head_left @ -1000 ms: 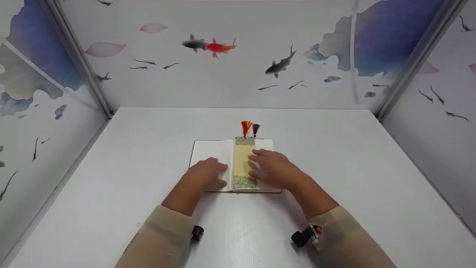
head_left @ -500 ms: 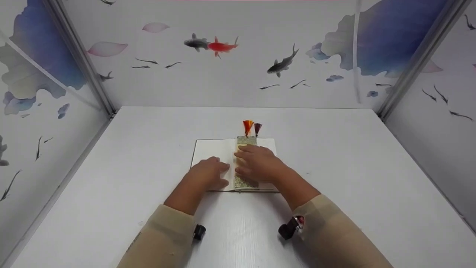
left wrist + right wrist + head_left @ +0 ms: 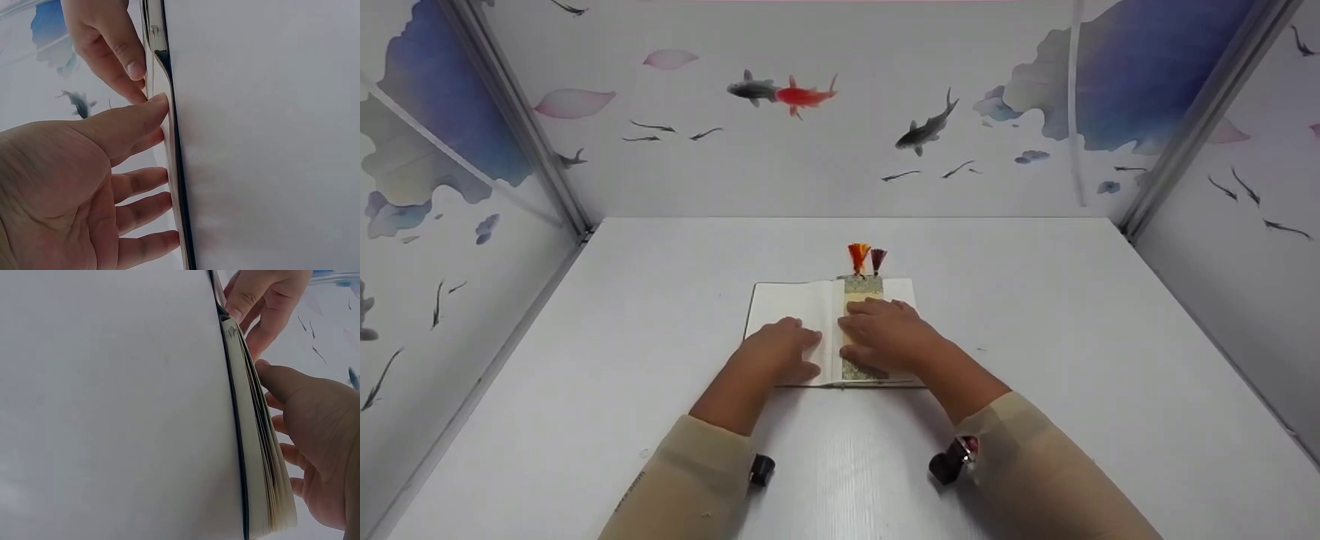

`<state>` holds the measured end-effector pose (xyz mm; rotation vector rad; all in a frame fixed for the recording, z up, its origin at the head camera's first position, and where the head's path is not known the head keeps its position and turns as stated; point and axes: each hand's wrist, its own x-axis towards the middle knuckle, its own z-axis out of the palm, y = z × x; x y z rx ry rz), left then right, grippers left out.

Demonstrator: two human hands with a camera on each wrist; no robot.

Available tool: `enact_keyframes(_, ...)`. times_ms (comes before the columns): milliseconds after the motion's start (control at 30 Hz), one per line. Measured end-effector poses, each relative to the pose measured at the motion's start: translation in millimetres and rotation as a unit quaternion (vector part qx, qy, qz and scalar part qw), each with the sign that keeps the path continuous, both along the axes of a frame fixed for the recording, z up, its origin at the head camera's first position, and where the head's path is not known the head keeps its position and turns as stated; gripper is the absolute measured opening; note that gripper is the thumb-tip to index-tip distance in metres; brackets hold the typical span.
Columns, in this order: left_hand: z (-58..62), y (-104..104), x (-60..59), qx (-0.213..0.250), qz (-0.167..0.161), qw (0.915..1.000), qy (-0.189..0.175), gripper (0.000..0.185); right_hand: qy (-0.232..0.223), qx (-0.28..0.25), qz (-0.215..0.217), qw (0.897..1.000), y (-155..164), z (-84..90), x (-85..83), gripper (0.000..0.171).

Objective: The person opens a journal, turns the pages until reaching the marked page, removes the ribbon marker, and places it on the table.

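Note:
An open notebook (image 3: 786, 301) with blank cream pages lies on the white table. On its right page, close to the fold, is a bookmark (image 3: 863, 285) with patterned ends and a pale yellow middle. An orange tassel (image 3: 858, 257) and a dark red tassel (image 3: 878, 260) stick out past the top edge. My left hand (image 3: 778, 349) rests on the left page with its fingers spread. My right hand (image 3: 889, 334) lies over the bookmark, fingertips on it, covering much of its middle. In the right wrist view, a thick stack of pages (image 3: 256, 439) shows under the right hand's fingers.
The white table (image 3: 660, 292) runs back to a wall (image 3: 840, 165) printed with fish and petals. Side panels (image 3: 1222, 247) close in left and right. Black wrist cameras (image 3: 947, 466) hang below both sleeves, close over the table.
My right hand has moved left onto the bookmark, then slid slightly right. The bookmark has shifted a little right, away from the fold. My left hand stays in place.

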<state>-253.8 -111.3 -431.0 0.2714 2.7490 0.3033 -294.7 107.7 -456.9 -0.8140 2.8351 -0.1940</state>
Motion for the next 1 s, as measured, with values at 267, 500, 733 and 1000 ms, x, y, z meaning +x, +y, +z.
enact_keyframes(267,-1.5,2,-0.2,0.005,0.021,0.9997,-0.014,0.065,-0.019,-0.005,-0.012,1.0,14,-0.9,0.4,0.066)
enact_keyframes(500,0.6,4,0.8,-0.003,0.021,0.9997,-0.014,0.066,-0.021,0.013,-0.019,1.0,26,-0.7,0.4,0.066)
enact_keyframes(733,-0.3,3,0.8,-0.004,0.015,0.9998,-0.01,0.065,-0.029,-0.004,-0.035,0.999,37,-1.2,2.8,0.067)
enact_keyframes(1000,-3.2,1,-0.8,-0.007,0.001,1.0,-0.004,0.065,-0.047,-0.018,-0.041,0.998,46,0.3,2.9,0.067)
